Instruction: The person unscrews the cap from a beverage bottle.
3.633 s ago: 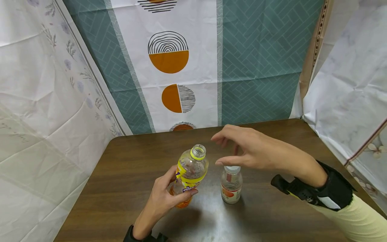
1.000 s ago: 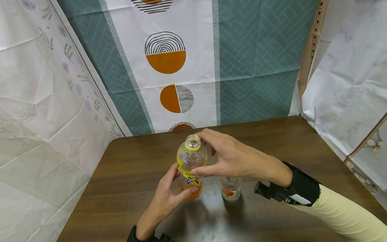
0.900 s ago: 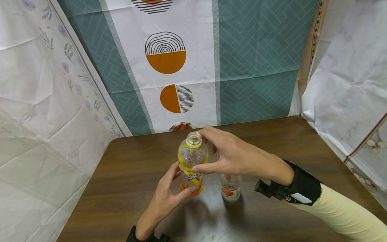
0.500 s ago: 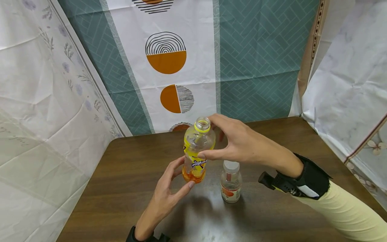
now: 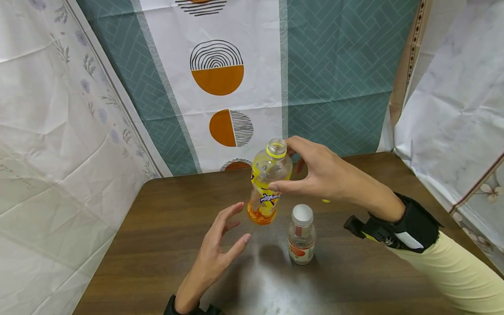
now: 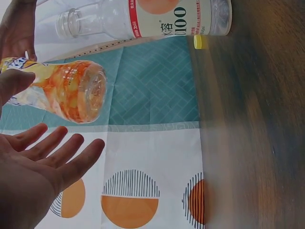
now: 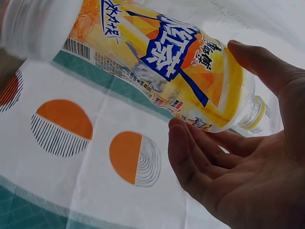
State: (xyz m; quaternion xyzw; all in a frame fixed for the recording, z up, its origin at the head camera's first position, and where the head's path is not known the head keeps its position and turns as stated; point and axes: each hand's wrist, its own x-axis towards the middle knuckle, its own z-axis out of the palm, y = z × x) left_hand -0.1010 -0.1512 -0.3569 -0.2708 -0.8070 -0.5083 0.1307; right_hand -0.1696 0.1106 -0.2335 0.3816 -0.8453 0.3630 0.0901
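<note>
My right hand (image 5: pixel 319 168) grips a clear plastic drink bottle (image 5: pixel 261 192) by its upper part, thumb on the near side and fingers behind. The bottle is held uncapped above the table, nearly upright, with an orange-and-yellow label. In the right wrist view, thumb and fingertips press its shoulder below the bare neck (image 7: pixel 257 114). Below and left of it, my left hand (image 5: pixel 214 247) is spread with nothing in it; its fingers lie apart from the bottle base (image 6: pixel 90 93) in the left wrist view. A second clear bottle (image 5: pixel 301 238) with a whitish cap stands upright below my right hand.
A small yellow cap (image 5: pixel 326 201) lies on the brown wooden table (image 5: pixel 169 227), partly hidden by my right wrist. A patterned teal and white cloth (image 5: pixel 334 78) hangs along the back edge. White sheets (image 5: pixel 51 153) hang at both sides.
My left hand has let go of the labelled bottle. My right hand has taken it and moved it up and to the right. The white-capped bottle stays put; the yellow cap now shows.
</note>
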